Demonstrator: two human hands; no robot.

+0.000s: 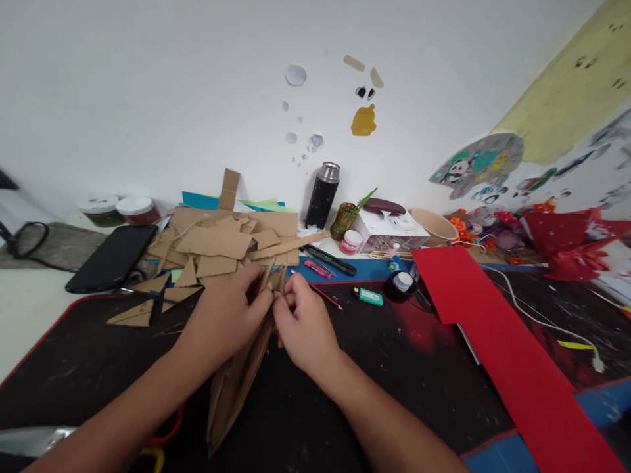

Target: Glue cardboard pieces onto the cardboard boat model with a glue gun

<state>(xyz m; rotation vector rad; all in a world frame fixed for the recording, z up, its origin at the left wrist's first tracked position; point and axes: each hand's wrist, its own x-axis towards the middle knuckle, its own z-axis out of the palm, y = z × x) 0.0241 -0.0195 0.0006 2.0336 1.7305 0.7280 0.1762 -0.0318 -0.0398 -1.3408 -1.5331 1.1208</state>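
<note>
A long, folded piece of brown cardboard (241, 378) tapers towards the front of the black mat, with its far end between my two hands. My left hand (231, 305) grips it from the left, thumb and fingers pressed together near the top. On the other side my right hand (305, 322) pinches the same end, its thumb almost touching my left thumb. The fingertips partly hide that end, where several thin cardboard edges stick up. Just beyond my left hand lies a heap of cardboard scraps (214, 242).
A black flask (323, 196) stands by the wall. On the mat (384, 374) lie a red pencil (326, 297) and a teal lighter (369, 296). Red card (497, 335) stretches along the right. At the left are a black phone (111, 259) and, partly under my forearm, scissors (37, 440).
</note>
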